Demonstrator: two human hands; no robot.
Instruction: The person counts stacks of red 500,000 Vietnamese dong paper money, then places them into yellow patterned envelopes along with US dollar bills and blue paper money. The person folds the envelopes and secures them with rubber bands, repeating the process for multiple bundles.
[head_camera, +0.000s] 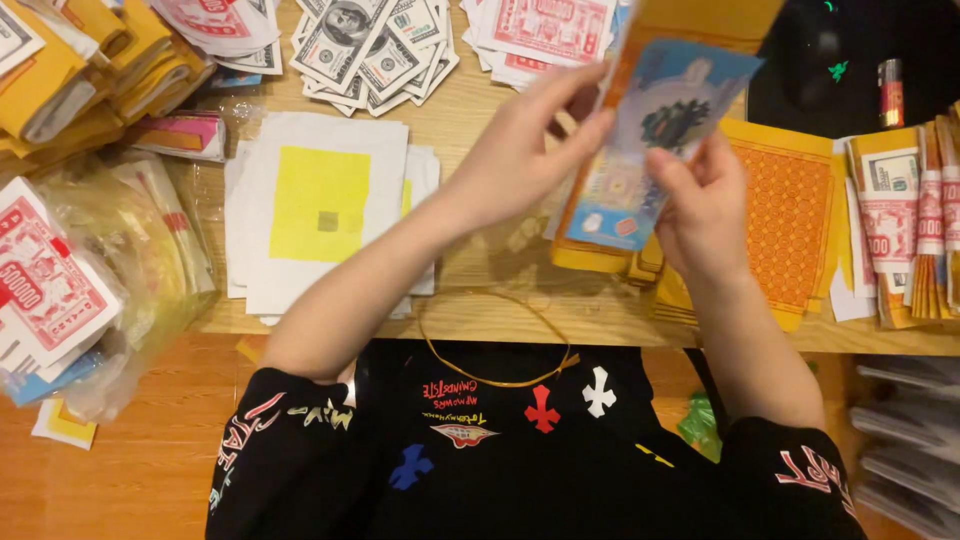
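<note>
Going left to right: your left hand (525, 150) pinches the left edge of a blue printed sheet (655, 140), held up over the bench (470, 280). Your right hand (700, 210) closes its grip on the sheet's lower right side, fingers curled behind. The sheet looks light, thin and floppy, so hold it by the edges. A yellow stack (700, 25) behind it is partly hidden; possibly more sheets.

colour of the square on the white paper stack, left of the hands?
Yellow square with a small grey patch at centre; head view.
</note>
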